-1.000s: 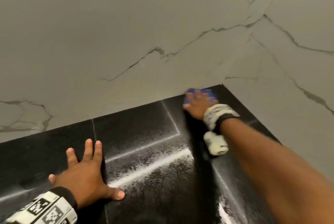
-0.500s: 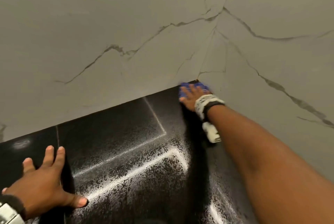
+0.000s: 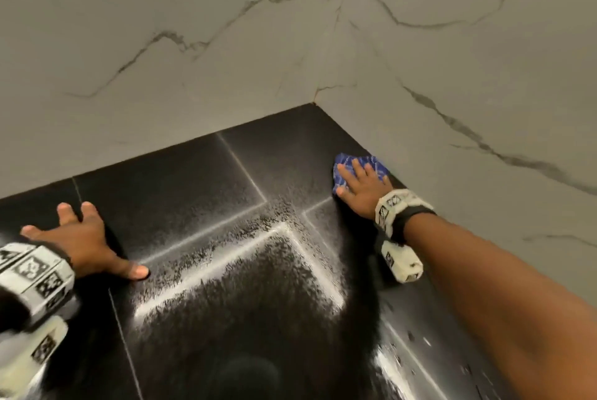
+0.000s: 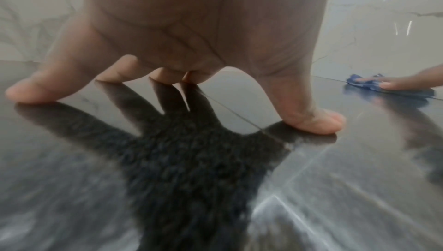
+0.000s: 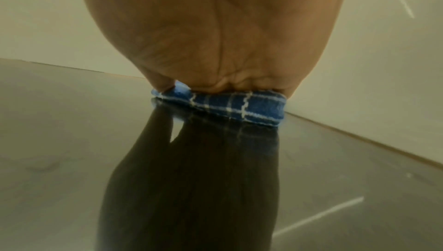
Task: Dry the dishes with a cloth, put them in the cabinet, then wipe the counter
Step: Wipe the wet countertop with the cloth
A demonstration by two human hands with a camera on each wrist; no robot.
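The cloth [image 3: 360,170] lies flat under my right hand [image 3: 363,188], fingers straight, by the right wall on the counter [image 3: 200,192], left hand [image 3: 82,241] splayed and empty, so I judge wiping underway, next sweeping toward me.

We find a tiled domestic kitchen or similar wet area. The work surface is a glossy black counter [image 3: 200,192] laid in large slabs with thin joints, meeting in an inside corner two walls [image 3: 161,44] clad in pale stone-look panels with grey veining. Ceiling light strips reflect on the counter. A blue checked cloth [image 3: 360,168] lies on the counter against the right-hand wall, consistent with household cleaning.
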